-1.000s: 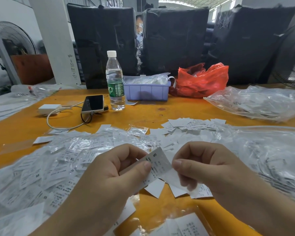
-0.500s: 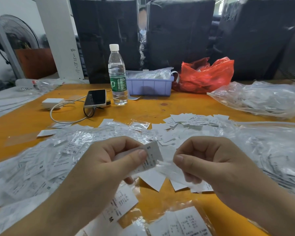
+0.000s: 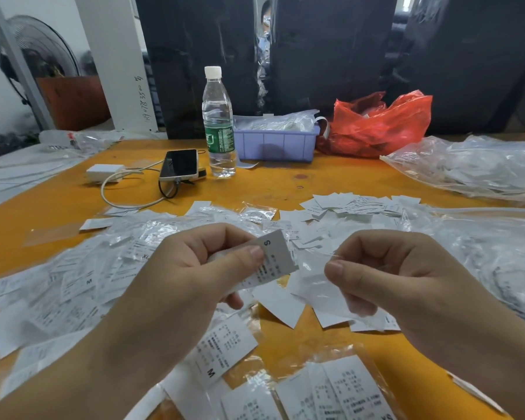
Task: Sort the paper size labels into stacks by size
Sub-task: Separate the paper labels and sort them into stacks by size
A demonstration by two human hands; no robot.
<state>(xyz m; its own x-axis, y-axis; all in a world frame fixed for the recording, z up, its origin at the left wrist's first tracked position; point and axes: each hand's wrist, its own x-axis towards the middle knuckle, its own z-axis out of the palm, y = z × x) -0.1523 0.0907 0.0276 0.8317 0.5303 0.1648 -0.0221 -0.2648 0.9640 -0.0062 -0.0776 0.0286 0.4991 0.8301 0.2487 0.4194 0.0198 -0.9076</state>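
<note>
Up between hands (image 3: 288, 277): S label (image 3: 275, 257)

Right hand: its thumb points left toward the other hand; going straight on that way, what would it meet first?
Most likely the S label pinched in the left hand. The right hand pinches a clear plastic sleeve reaching toward it; depth between them is unclear.

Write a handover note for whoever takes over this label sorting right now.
Left hand: pinches an S label between thumb and fingers.
Right hand: pinches a clear plastic sleeve beside the label.
Table: unsorted labels in sleeves lie at left; a loose label pile sits farther back; an M label lies near.
Done: the S label looks out of its sleeve.
Left: stack it; sort the rest.
</note>
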